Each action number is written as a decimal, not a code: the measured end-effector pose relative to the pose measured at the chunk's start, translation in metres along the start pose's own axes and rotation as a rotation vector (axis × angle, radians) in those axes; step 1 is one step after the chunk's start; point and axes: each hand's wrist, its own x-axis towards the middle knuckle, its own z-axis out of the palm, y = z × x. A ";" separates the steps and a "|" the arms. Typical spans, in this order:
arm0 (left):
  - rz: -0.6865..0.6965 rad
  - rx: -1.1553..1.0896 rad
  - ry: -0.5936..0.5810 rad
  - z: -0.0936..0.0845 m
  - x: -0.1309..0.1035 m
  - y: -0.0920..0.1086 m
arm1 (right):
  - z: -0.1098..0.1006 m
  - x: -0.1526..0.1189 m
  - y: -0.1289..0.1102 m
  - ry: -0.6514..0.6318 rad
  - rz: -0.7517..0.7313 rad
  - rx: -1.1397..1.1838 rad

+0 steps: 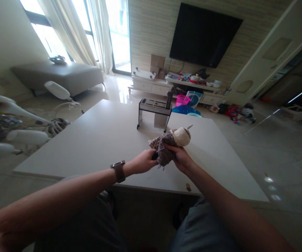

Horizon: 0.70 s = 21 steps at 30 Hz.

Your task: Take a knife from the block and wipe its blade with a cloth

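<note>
Over the white table (95, 140), my left hand (145, 161) is closed round a dark handle (155, 155), which looks like that of a knife. My right hand (181, 158) grips a shaggy brown and cream cloth (165, 154) wrapped about the knife. A metal tip (190, 126) pokes out past the cloth's cream end; most of the blade is hidden. Just beyond my hands stands a knife rack (155, 105) with a slotted top and dark legs. One black-handled knife (169, 99) sits upright at its right end.
A small yellow and dark sticker-like piece (188, 187) lies at the table's near edge. White chairs (27, 136) stand to the left. Past the table are a pink basket (182, 100), a low cabinet (151, 85) and a wall-mounted television (205, 35).
</note>
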 end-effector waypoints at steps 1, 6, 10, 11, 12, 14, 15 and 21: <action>-0.005 0.000 -0.001 0.000 0.000 0.001 | 0.000 0.000 0.000 -0.003 -0.005 0.004; -0.016 0.002 -0.012 -0.002 -0.002 0.006 | 0.002 -0.003 -0.002 -0.006 0.007 -0.005; -0.003 0.002 -0.005 -0.001 -0.002 0.006 | 0.003 -0.003 -0.002 0.002 -0.006 -0.009; -0.002 0.003 -0.005 -0.001 -0.002 0.005 | 0.004 -0.003 -0.002 0.006 -0.006 -0.010; -0.003 0.005 -0.005 -0.001 -0.002 0.005 | 0.004 -0.003 -0.002 0.009 -0.006 -0.011; -0.004 0.003 -0.004 -0.001 -0.002 0.003 | 0.003 -0.003 -0.002 0.007 -0.006 -0.013; -0.003 0.000 -0.001 -0.001 -0.001 0.003 | 0.003 -0.003 -0.002 0.001 -0.009 -0.013; 0.011 -0.008 0.016 -0.001 -0.001 0.004 | 0.001 -0.003 -0.003 -0.017 -0.014 -0.038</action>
